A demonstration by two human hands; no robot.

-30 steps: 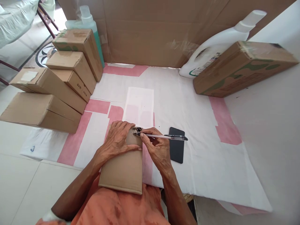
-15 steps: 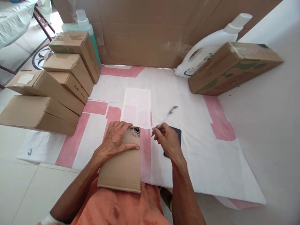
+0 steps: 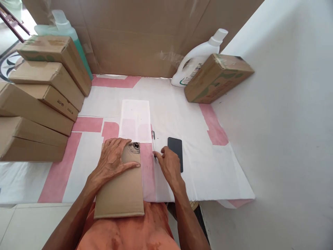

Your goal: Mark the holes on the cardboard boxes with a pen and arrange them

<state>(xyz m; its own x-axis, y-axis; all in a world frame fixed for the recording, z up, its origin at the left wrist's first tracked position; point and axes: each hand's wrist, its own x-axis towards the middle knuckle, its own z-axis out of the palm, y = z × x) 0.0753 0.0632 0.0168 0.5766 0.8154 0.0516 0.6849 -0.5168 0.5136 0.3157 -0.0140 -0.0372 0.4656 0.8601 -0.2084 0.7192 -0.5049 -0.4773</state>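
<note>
My left hand (image 3: 112, 158) lies spread on a brown cardboard piece (image 3: 121, 198), thumb stretched across its right side. Above the thumb, black scribbled rings (image 3: 134, 147) mark the cardboard's top right corner. A slim pen (image 3: 153, 140) with a dark end lies on the cloth just right of the cardboard. My right hand (image 3: 170, 165) is at the pen's near end, with the thumb tip over or against it and the fingers apart, not wrapped round it. Beside that hand rests a dark phone-like slab (image 3: 178, 147), partly covered by the hand.
A white sheet (image 3: 135, 118) lies beyond the cardboard on the pink-and-white cloth (image 3: 166, 114). Stacked cartons (image 3: 39, 135) and a green-liquid bottle (image 3: 80, 52) stand left. At back right are a white jug (image 3: 194, 64) and a carton (image 3: 217, 80), by the wall (image 3: 286, 121).
My right hand has lowered the pen onto the cloth and loosened its fingers. The left hand stays on the cardboard. The whole view has shifted, so things appear further left.
</note>
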